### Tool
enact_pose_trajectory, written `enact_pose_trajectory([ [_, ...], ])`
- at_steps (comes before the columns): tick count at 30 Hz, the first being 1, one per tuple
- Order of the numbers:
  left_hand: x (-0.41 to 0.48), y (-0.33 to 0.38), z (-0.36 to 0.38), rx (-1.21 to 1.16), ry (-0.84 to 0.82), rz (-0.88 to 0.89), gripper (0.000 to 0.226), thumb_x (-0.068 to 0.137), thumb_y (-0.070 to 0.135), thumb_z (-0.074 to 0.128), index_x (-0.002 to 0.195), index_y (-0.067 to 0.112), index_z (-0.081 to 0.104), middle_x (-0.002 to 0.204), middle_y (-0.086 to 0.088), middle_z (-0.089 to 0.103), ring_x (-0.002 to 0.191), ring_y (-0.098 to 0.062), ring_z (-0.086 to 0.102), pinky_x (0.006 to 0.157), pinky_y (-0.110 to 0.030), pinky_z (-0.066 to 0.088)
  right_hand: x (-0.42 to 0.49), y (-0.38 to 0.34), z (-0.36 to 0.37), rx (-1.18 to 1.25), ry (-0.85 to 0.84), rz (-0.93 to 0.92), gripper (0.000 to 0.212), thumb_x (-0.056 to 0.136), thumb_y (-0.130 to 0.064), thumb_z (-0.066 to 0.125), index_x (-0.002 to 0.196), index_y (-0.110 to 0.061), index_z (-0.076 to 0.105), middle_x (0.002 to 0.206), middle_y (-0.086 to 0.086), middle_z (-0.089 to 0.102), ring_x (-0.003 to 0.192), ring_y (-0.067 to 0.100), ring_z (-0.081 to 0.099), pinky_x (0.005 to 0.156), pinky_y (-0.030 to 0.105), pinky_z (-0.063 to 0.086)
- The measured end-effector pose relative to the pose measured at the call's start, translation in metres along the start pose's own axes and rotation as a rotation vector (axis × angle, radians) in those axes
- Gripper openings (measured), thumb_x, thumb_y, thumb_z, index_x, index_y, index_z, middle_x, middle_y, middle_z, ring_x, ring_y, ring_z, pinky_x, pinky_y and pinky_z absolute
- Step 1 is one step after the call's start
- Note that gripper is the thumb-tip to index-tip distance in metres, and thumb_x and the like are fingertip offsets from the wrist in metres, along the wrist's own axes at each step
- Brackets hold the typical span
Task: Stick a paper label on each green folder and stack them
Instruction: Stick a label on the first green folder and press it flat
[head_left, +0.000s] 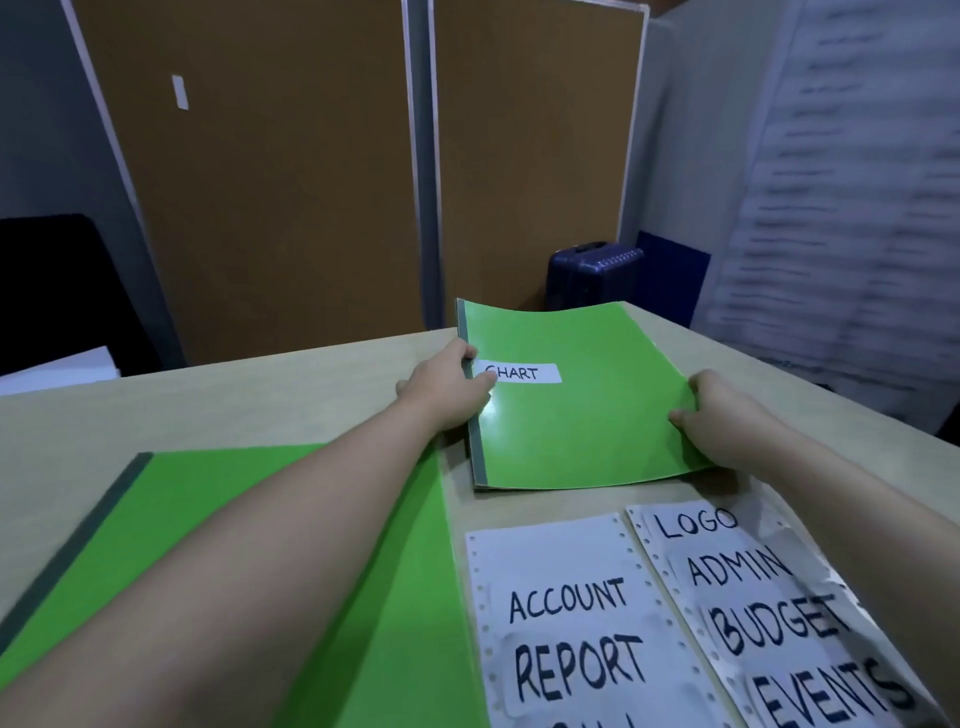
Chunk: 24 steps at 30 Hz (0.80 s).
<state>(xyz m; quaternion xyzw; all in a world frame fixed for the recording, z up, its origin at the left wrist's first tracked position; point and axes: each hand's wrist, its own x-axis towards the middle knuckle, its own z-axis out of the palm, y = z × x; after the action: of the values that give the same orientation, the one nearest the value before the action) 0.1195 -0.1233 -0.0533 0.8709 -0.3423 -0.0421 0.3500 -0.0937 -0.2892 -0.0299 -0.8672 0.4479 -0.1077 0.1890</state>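
The labelled folder (582, 415) sits at the far side of the tabletop (260, 395), held at both sides. The left grip (447, 387) pinches the spine edge, thumb on the start of the CHART label (524, 373). The right grip (727, 415) pinches the opposite edge, thumb on top and fingers underneath. The cover bows upward at its far edge. Whether the near edge rests on the tabletop cannot be told.

This looks like the stacking step for a folder already labelled. It appears to be the first of the pile, since nothing shows beneath it. The next move probably calls for laying it flat and square, letting go, then turning to the plain folder (405, 623), which lies nearer under the left forearm with no label showing.

That will need a label peeled from one of the two sheets beside it. The left sheet (566, 613) carries ACCOUNT and REPORT. The right sheet (737, 571) carries LOGO, ADMIN, BUDGET and EVENTS.

Both folders are shut, so their contents are hidden, though a thin pale edge shows along the held one's near side. A blue suitcase (592, 270) stands closed beyond the tabletop.
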Motion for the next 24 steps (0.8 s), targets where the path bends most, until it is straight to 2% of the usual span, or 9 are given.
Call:
enact_pose_trajectory([
  [2,0.003,-0.003,0.002,0.073,-0.121,-0.003,0.054,0.092,0.048,0.049,0.139,0.024,0.041,0.139,-0.002,0.053,0.126,-0.028,0.049,0.107,-0.047,0.035,0.006,0.003,0.001,-0.032,-0.021,-0.004,0.044,0.095,-0.024,0.049,0.130,-0.001,0.036,0.129,0.024,0.050,0.114,0.038,0.051,0.090,0.040,0.042],
  [4,0.004,-0.005,0.005,0.257,-0.212,0.010,0.056,0.095,0.050,0.042,0.145,0.024,0.035,0.146,-0.003,0.047,0.132,-0.029,0.043,0.112,-0.052,0.026,0.012,0.007,0.005,-0.077,-0.048,-0.011,0.045,0.095,-0.026,0.048,0.131,-0.001,0.037,0.131,0.024,0.048,0.115,0.037,0.050,0.090,0.039,0.042],
  [7,0.000,-0.002,0.009,0.482,-0.267,0.023,0.058,0.099,0.053,0.024,0.152,0.027,0.021,0.159,-0.002,0.026,0.147,-0.028,0.017,0.114,-0.062,0.003,0.017,0.012,0.010,-0.140,-0.067,-0.009,0.047,0.096,-0.031,0.045,0.132,-0.002,0.038,0.133,0.025,0.042,0.115,0.040,0.049,0.094,0.041,0.041],
  [10,0.001,0.000,0.011,0.594,-0.278,0.028,0.057,0.100,0.051,0.016,0.152,0.028,0.017,0.163,-0.001,0.006,0.150,-0.026,0.003,0.112,-0.065,-0.002,0.020,0.014,0.013,-0.184,-0.059,-0.006,0.048,0.096,-0.035,0.043,0.132,-0.003,0.040,0.133,0.025,0.037,0.116,0.042,0.046,0.098,0.042,0.038],
  [15,0.004,0.003,0.011,0.657,-0.303,0.057,0.056,0.102,0.046,0.013,0.152,0.023,0.017,0.163,0.005,0.007,0.150,-0.022,0.003,0.109,-0.067,-0.008,0.025,0.013,0.014,-0.261,-0.074,0.008,0.049,0.097,-0.039,0.039,0.130,-0.004,0.042,0.133,0.023,0.033,0.116,0.043,0.044,0.100,0.043,0.037],
  [19,0.002,0.003,0.010,0.638,-0.310,0.037,0.058,0.101,0.048,0.010,0.154,0.021,0.011,0.163,0.005,0.006,0.150,-0.021,0.004,0.110,-0.066,-0.010,0.025,0.015,0.014,-0.234,-0.066,0.005,0.048,0.097,-0.039,0.038,0.129,-0.003,0.044,0.132,0.024,0.034,0.115,0.042,0.045,0.100,0.043,0.038],
  [21,0.000,0.002,0.007,0.562,-0.241,0.040,0.064,0.100,0.053,0.011,0.154,0.020,0.007,0.163,0.004,0.009,0.150,-0.020,0.007,0.111,-0.065,-0.009,0.023,0.017,0.011,-0.165,-0.047,-0.003,0.046,0.098,-0.036,0.038,0.127,-0.002,0.047,0.131,0.025,0.038,0.113,0.041,0.047,0.096,0.040,0.038],
  [24,-0.007,0.009,0.000,0.405,-0.010,0.145,0.069,0.097,0.057,0.017,0.153,0.017,0.013,0.160,0.000,0.022,0.146,-0.020,0.024,0.114,-0.060,0.001,0.014,0.024,0.004,-0.043,0.027,-0.027,0.041,0.097,-0.029,0.042,0.125,-0.002,0.051,0.129,0.025,0.048,0.112,0.037,0.050,0.087,0.035,0.039],
])
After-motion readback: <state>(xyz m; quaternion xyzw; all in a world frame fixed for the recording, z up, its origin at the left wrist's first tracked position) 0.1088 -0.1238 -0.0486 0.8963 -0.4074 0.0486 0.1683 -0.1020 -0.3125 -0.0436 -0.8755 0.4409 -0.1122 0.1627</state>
